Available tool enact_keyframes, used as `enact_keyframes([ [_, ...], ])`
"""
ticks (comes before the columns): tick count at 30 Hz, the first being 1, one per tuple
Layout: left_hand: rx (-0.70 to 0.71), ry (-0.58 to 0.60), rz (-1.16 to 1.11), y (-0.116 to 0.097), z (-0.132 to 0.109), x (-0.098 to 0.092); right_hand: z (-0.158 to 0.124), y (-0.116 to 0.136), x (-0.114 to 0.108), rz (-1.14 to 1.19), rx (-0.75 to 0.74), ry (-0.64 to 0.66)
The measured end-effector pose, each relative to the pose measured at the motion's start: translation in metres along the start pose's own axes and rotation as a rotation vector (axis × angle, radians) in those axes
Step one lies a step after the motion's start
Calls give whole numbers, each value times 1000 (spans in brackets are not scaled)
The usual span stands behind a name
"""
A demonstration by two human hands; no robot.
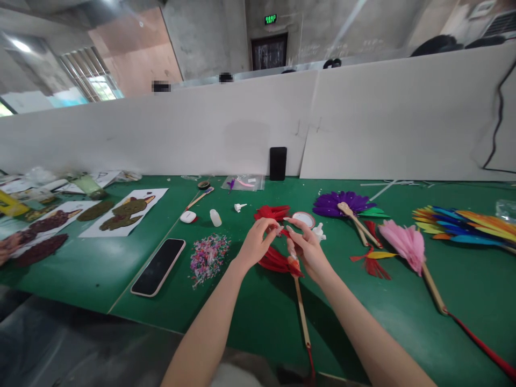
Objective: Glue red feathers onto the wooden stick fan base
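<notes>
My left hand [261, 236] and my right hand [308, 247] are close together over the green table, fingertips bent inward. Between them is a small red feather [284, 233]; the left fingers pinch one end and the right fingers seem to hold the other. Just below lies a red feather fan [274, 262] with a wooden handle [301, 312] pointing toward me and a red cord at its end. More red feathers [272, 212] lie beyond my left hand. A round white lid or dish [303, 219] and a white nozzle bottle [320, 232] sit beside my right hand, partly hidden.
Left of my arms are a phone [158, 267], colourful beads or flakes [209, 259] and a small white bottle [215, 217]. Purple [342, 206], pink [404, 244] and multicoloured feather fans [463, 226] lie to the right. Another person's hand [10, 245] shows at far left.
</notes>
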State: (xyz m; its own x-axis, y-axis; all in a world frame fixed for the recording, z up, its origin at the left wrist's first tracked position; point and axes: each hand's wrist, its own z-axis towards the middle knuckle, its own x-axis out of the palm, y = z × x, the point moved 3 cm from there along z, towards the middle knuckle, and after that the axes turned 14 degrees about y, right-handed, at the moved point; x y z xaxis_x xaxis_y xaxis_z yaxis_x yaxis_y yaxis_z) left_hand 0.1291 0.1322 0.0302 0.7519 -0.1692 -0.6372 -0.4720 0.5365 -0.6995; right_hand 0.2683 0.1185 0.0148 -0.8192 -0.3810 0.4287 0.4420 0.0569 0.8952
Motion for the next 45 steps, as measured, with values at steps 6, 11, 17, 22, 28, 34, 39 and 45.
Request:
enact_keyframes([
  [6,0,-8,29,3,0,5,-1,1,3,-15,8,8],
  [11,32,-61,107,3,0,9,-2,3,6,-80,-20,-2],
  [17,52,-99,220,3,-1,14,-1,2,6,-112,-45,-9],
  [22,43,-105,376,2,-1,15,-1,-1,6,-114,-61,-16],
  [28,28,-103,500,0,-1,20,-2,-2,8,-138,-96,-7],
  [34,-7,-156,276,0,-3,11,-4,1,13,-149,-98,22],
  [39,21,-77,37,0,-4,8,-3,2,9,-142,-131,-11],
  [45,85,-77,77,-1,-3,9,-4,3,7,-137,-123,-20],
])
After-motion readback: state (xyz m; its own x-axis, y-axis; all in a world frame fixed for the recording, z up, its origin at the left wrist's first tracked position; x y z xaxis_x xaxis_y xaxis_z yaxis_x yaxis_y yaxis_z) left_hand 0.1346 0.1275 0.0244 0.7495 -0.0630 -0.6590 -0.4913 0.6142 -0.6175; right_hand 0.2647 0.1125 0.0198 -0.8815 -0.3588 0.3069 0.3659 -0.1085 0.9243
